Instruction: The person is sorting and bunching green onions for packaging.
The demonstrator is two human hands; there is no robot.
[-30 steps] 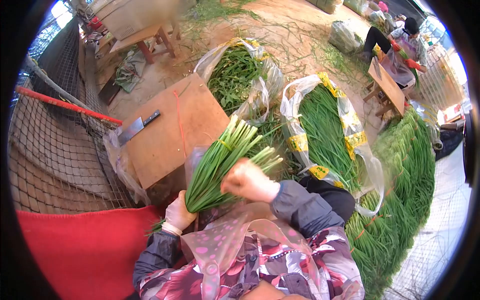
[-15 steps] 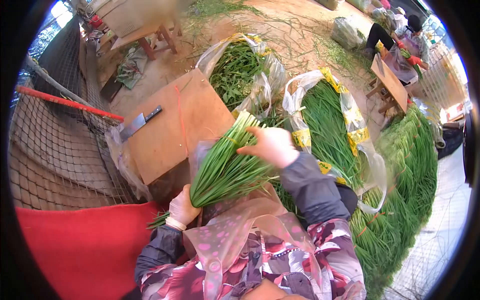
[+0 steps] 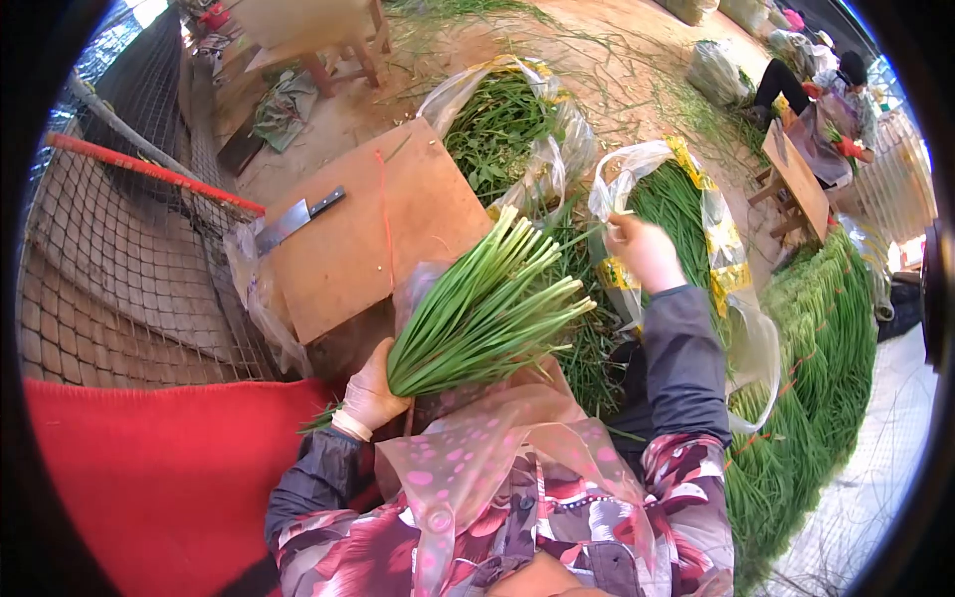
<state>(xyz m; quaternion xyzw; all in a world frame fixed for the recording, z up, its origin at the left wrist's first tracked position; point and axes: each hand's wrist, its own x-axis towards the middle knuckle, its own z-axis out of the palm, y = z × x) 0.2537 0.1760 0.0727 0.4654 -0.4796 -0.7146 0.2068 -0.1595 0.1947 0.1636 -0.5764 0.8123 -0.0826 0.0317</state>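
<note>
My left hand (image 3: 375, 394), in a thin pale glove, is wrapped round the lower part of a bunch of green stalks (image 3: 477, 313). Their pale cut ends fan out up and to the right. To the right of the bunch is my right hand (image 3: 647, 251), its fingers pinched together at the edge of an open plastic bag (image 3: 622, 167). A thin green stalk seems to run from those fingertips. Behind the bunch lies a wooden board (image 3: 343, 264) with a knife (image 3: 288, 223) and a red string (image 3: 385, 214) on it.
Another bag (image 3: 552, 164) of loose greens stands behind the bunch. Long rows of green stalks (image 3: 816, 358) lie at the right. A co-worker (image 3: 846, 99) sits at the upper right by a small wooden table (image 3: 796, 179). Netting (image 3: 109, 269) and red cloth (image 3: 159, 468) are at the left.
My right hand has moved away from the bunch, to the right and slightly up. The bunch's cut ends are spread wider. The view has shifted a little.
</note>
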